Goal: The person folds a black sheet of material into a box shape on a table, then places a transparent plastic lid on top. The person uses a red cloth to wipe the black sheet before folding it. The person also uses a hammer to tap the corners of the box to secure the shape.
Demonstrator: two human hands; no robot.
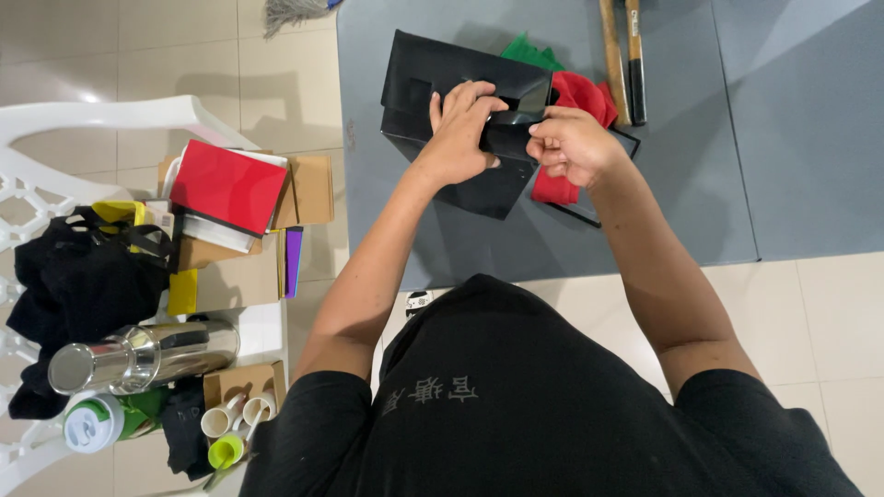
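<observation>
A black paper bag (433,83) lies on a grey floor mat (700,147) in front of me. My left hand (460,129) presses down on the bag's top, fingers spread over it. My right hand (571,143) pinches the bag's folded black edge near its right end. Red cloth (582,95) and green cloth (529,52) stick out from behind the bag, and the red cloth also shows below my right hand. A flat black panel lies partly under the red cloth.
Two wooden handles (624,55) lie on the mat beyond my right hand. On a white plastic chair (110,115) at left sit a red bag (226,184), cardboard pieces, black cloth (74,276), a steel flask (138,354) and small cups (230,428).
</observation>
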